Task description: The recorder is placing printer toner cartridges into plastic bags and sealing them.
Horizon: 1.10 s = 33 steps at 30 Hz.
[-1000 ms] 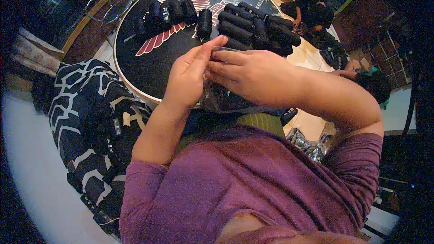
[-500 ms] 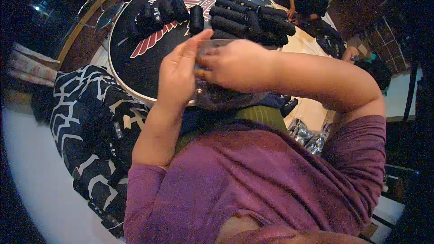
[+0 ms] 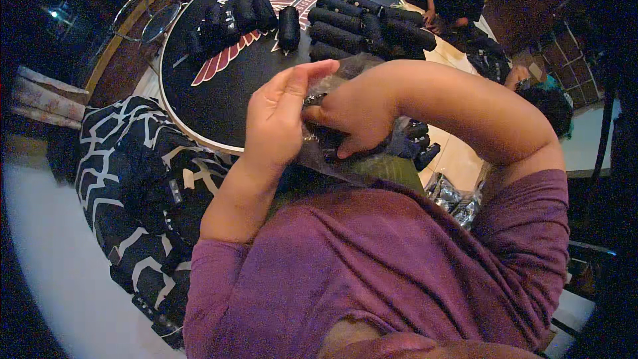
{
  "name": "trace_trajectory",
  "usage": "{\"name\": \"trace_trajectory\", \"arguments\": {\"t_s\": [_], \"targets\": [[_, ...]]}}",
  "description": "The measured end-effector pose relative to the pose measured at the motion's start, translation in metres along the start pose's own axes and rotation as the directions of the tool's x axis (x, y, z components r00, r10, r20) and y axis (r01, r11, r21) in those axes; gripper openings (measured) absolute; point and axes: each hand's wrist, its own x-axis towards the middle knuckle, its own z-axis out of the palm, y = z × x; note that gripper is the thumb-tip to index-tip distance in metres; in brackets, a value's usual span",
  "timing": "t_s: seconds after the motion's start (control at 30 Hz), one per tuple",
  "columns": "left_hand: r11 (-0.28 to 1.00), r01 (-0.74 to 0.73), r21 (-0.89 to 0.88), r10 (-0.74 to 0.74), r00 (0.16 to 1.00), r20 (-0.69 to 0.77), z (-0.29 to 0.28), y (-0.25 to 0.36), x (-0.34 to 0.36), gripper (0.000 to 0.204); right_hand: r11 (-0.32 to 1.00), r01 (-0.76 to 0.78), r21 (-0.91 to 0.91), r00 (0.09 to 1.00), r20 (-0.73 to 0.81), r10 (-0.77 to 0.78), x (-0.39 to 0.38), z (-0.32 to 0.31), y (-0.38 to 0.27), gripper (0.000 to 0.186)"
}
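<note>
My left hand (image 3: 279, 113) grips the near-left side of a clear plastic bag (image 3: 349, 169), thumb and fingers angled up along its edge. My right hand (image 3: 355, 110) is curled down into or over the bag, touching something dark inside that I cannot make out. The bag is held just in front of a round black table (image 3: 186, 103) with a white rim and red wing print. On it stand and lie several black cloth rolls (image 3: 335, 40) in a pile at the right, a single roll (image 3: 288, 28), and another group (image 3: 219, 30) at the left.
At the upper right, another person (image 3: 458, 0) in dark clothes sits by dark items, with more hands (image 3: 515, 76) below. A metal-framed stool (image 3: 159, 23) stands at upper left. Patterned black-and-white fabric (image 3: 109, 159) covers the left side. Shiny wrapped packages (image 3: 452, 199) lie below right.
My left hand has shifted right and slightly down since half a second ago. My right hand has bent further downward into the bag, its fingers more curled, and more dark content shows.
</note>
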Motion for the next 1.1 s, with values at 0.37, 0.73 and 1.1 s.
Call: {"name": "trace_trajectory", "arguments": {"t_s": [0.37,0.73,1.1], "targets": [[0.989,-0.022,-0.144,0.01,0.996,-0.085,-0.017,-0.008,0.022,0.039,0.952,-0.299,-0.07,0.94,-0.193,0.281,-0.041,0.008,-0.007,0.07],[0.985,-0.014,-0.174,-0.021,0.98,-0.199,-0.038,0.009,0.042,0.04,0.941,-0.121,-0.317,0.788,-0.607,-0.104,-0.082,0.006,0.037,0.013],[0.994,-0.104,-0.017,0.099,0.975,-0.197,-0.076,-0.024,0.04,0.061,0.908,-0.051,-0.416,0.278,-0.879,-0.387,-0.041,0.03,0.074,0.012]]}}
